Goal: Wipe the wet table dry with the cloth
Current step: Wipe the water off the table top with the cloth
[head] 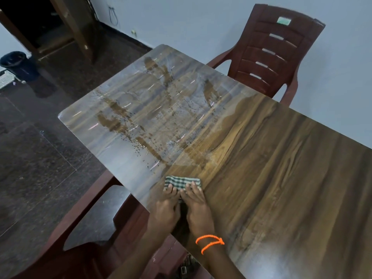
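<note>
cloth (182, 182) lies under your left hand (165, 210) and right hand (198, 208), flat fingers pressing it to the wet table (281, 158).

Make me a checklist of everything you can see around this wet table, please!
Surface: wooden table, droplets and wet streaks across its far end.
Job's things: folded checked cloth flat near the front edge.
Clutter: nothing seen.
Grippers: left hand and right hand side by side, straight fingers pressing the cloth; orange wrist thread on the right.
Cables: dark wire hanging on the wall.
Surroundings: maroon plastic chair behind, dark bin on the floor.
</note>
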The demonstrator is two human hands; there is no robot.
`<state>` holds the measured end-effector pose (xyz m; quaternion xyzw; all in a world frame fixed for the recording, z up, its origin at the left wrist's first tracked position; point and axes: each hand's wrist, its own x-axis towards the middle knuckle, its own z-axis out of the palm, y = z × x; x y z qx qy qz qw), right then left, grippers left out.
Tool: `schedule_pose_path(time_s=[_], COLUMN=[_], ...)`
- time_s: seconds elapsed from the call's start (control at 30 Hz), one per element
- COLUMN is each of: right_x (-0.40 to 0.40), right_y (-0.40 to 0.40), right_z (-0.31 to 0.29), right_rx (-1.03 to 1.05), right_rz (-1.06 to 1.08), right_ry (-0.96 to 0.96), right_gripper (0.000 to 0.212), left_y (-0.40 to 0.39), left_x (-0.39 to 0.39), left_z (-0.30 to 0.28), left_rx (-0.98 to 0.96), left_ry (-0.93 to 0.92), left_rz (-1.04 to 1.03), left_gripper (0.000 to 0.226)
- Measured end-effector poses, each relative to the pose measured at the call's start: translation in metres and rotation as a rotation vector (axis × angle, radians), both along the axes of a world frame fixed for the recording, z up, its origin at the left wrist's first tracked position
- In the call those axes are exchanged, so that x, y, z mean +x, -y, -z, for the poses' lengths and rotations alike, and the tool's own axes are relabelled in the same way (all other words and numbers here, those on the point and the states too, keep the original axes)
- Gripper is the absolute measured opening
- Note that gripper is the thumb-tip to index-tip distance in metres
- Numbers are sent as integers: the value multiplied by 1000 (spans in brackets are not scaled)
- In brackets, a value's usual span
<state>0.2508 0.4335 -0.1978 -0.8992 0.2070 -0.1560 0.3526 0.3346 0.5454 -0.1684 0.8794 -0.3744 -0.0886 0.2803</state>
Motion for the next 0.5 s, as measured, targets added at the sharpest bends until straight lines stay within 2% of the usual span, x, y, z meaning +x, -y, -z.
schedule_pose_path(time_s=[0.2, 0.37, 0.5], right_x=[-26, 9, 39], right_y=[63, 116, 133], right_z=[-1, -8, -17], right_rx=[8, -1, 35], right_rz=[192, 323, 320], right_ry=[-36, -93, -76], right_gripper=[53, 55, 57], left_y=[74, 138, 152], left_x=[-10, 23, 44], left_z=[-6, -18, -22], left_rx=[61, 178, 196], left_ry=[-33, 34, 46], left_rz=[149, 200, 163], left_gripper=[40, 34, 35])
